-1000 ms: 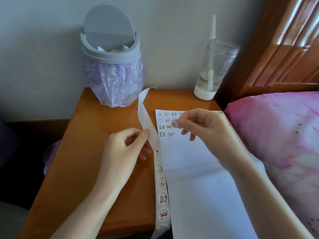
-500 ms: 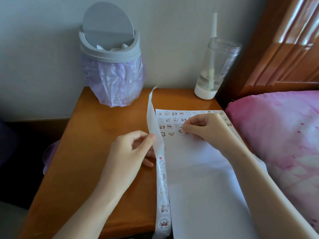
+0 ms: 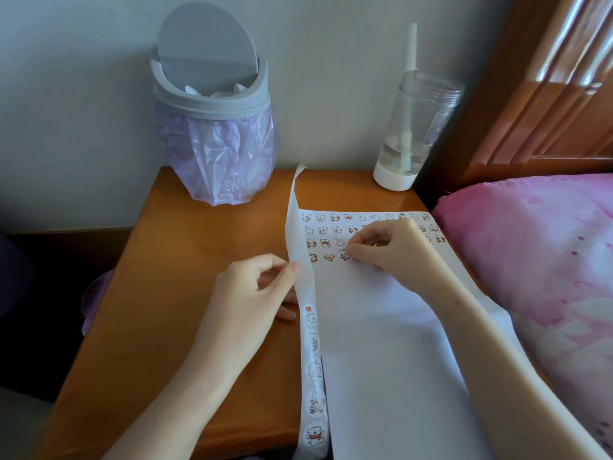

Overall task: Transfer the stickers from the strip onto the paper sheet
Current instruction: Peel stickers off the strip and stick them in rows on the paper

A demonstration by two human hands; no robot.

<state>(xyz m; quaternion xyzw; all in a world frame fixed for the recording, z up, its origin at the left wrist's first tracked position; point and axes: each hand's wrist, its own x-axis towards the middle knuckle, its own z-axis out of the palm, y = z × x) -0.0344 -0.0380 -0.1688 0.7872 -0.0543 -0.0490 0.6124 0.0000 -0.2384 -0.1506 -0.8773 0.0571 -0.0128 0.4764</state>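
The left hand (image 3: 252,293) is pinching the long white paper strip (image 3: 311,343) between the thumb and curled fingers and is holding its peeled upper part off the orange wooden table (image 3: 199,260), probably so that the cartoon stickers lower on the strip are within reach. The right hand (image 3: 394,250) is holding a small bear sticker (image 3: 345,254) between thumb and forefinger against the white paper sheet (image 3: 381,343), just beside the two stickers of the unfinished fourth row. The sheet is lying flat along the strip's right edge, which makes each transfer short. Pressing this sticker flat seems to be the step in hand.
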